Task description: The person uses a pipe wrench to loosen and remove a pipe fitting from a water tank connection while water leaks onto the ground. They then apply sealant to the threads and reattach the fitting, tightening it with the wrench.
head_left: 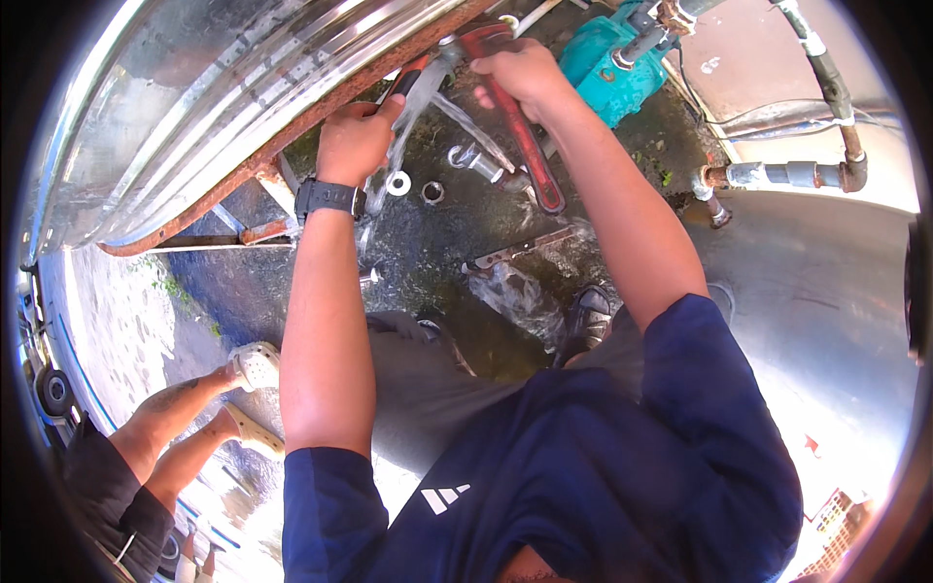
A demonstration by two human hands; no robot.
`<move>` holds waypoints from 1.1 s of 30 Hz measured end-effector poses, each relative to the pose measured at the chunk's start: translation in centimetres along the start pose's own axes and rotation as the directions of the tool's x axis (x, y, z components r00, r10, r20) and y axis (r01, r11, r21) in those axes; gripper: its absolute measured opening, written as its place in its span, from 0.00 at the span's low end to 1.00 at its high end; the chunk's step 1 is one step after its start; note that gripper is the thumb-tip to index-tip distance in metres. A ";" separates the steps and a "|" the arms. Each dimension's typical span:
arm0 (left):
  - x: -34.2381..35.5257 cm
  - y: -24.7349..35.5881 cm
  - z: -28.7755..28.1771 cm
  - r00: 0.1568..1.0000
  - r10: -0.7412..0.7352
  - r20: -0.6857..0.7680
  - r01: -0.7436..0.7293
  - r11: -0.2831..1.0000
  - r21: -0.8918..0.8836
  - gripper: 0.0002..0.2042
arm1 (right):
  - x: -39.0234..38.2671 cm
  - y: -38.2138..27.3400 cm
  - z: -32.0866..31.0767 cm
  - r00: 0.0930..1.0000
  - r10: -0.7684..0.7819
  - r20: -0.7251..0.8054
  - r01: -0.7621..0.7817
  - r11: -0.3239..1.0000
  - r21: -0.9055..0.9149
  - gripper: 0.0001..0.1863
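Note:
My left hand (355, 141), with a black watch at the wrist, is closed round a tool with a red-and-black handle (409, 78) just under the metal tank's rusty rim. The head of that tool is hard to make out. To its right, my right hand (522, 80) grips a red pipe wrench (525, 146) near its jaw, and the long handle slants down toward me. Water (416, 105) sprays down between my hands from a fitting (451, 45) by the wrench jaw. What the jaw touches is partly hidden.
A shiny corrugated tank (194, 117) fills the upper left. A teal pump (603, 73) and pipes (777, 175) stand right. On the wet ground lie a white ring (398, 183), a nut (432, 192), a pipe fitting (471, 160) and a metal bar (525, 249). Another person's legs (175, 428) are left.

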State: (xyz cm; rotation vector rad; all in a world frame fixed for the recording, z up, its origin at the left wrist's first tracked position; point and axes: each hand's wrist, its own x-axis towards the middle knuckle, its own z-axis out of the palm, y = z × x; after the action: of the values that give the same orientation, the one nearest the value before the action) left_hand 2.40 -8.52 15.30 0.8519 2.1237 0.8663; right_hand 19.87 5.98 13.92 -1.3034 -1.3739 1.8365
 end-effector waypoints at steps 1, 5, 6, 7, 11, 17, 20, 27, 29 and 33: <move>0.0 0.0 0.0 1.000 0.007 -0.006 -0.007 1.000 -0.019 0.24 | 0.0 -0.3 -0.5 0.999 0.004 -0.034 -0.003 1.000 0.025 0.22; 0.3 -0.1 0.0 0.999 0.025 0.021 -0.025 0.999 0.020 0.24 | -0.2 -0.7 -1.5 0.999 0.033 -0.008 -0.033 0.999 0.001 0.24; 0.4 -0.1 0.0 0.999 0.020 0.027 -0.020 1.000 0.018 0.24 | -0.2 -0.8 -1.6 0.999 0.043 -0.030 -0.044 0.999 -0.029 0.24; 0.5 -0.1 0.0 0.999 0.013 0.031 -0.014 1.000 0.019 0.24 | -0.3 -0.7 -1.4 0.999 0.040 0.008 -0.040 0.998 -0.044 0.23; 0.5 -0.3 0.0 1.000 0.019 0.014 -0.019 1.000 0.005 0.24 | 0.3 -1.1 -0.5 0.979 0.146 0.145 -0.129 0.984 -0.124 0.17; 0.6 -0.4 0.1 1.000 0.015 -0.006 -0.015 1.000 0.024 0.25 | 3.2 -2.4 -2.0 0.955 0.199 0.219 -0.109 0.925 -0.364 0.17; 0.7 -0.3 0.2 0.999 0.039 -0.012 -0.039 0.999 0.029 0.24 | 3.5 -2.0 -2.6 0.950 0.213 0.228 -0.118 0.922 -0.369 0.18; 0.5 0.0 0.3 1.000 0.001 -0.009 -0.001 0.998 0.060 0.24 | -1.8 0.9 3.5 0.992 0.072 -0.102 -0.068 0.997 0.036 0.20; 0.5 0.1 0.3 0.999 -0.003 -0.038 0.006 0.996 0.086 0.23 | -2.1 0.9 3.9 0.995 0.036 -0.091 -0.027 0.995 0.100 0.20; 0.3 -0.1 0.3 0.999 0.021 -0.030 -0.020 0.999 0.025 0.23 | 0.6 -0.3 0.0 0.991 0.122 0.062 -0.109 0.978 -0.179 0.17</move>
State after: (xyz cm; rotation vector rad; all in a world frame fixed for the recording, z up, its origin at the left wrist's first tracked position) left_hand 2.39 -8.25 14.92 0.8798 2.1598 0.8702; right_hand 19.61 6.55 13.98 -1.4441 -1.5584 1.8915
